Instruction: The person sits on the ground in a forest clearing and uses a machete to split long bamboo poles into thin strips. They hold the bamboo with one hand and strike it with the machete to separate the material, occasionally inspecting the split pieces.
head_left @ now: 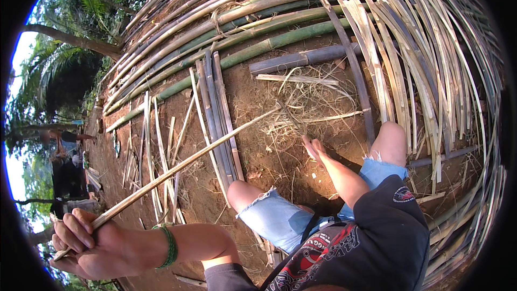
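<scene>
My left hand (89, 242), with a green cord bracelet at its wrist, is closed round the near end of a long, thin bamboo strip (183, 164). The strip slants up and away to the right, over the ground in front of my knees. Between my bent legs, my right hand (314, 149) is closed round the handle of a knife (291, 116); its grip is mostly hidden by the fingers. The narrow dark blade points away from me and meets the far end of the strip. Pale curled shavings (318, 97) lie on the soil under and around the blade.
Long green and tan bamboo poles (280, 42) lie across the far side. Many split strips (425, 70) are stacked at right over a dark crosspiece (350, 70). Dark split lengths (212, 118) lie by my left knee. Another person (67, 143) is at the far left, near trees.
</scene>
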{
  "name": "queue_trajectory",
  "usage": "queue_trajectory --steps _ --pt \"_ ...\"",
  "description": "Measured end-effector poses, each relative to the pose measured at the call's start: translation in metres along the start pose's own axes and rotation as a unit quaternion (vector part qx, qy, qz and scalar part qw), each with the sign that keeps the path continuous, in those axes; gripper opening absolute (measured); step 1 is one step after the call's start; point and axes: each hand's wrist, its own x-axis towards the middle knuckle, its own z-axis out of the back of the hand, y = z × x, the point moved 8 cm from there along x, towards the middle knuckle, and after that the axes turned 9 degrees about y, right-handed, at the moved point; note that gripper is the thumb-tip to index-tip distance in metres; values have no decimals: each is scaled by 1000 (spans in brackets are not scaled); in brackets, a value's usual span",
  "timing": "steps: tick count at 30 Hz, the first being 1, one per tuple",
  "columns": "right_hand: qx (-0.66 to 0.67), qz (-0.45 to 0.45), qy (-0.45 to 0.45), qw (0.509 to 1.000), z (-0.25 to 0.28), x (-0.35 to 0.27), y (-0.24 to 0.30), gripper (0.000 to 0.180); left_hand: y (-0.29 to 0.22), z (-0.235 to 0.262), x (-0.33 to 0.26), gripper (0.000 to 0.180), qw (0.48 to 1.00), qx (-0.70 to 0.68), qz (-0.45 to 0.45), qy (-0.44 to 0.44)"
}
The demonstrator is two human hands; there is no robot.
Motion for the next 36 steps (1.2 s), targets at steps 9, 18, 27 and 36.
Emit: queue_trajectory --steps 9,18,27,36 --pt "-1 -13 20 1000 -17 -9 -1 85 15 6 15 33 998 -34 46 18" --pt "-46 122 79 988 -13 -92 101 69 32 -4 23 39 947 -244 101 182" --pt "-94 725 -120 672 -19 -336 268 49 0 -88 -17 45 760 -526 71 375" --pt "11 169 152 974 15 -192 131 62 -18 -135 -54 42 713 -496 50 493"
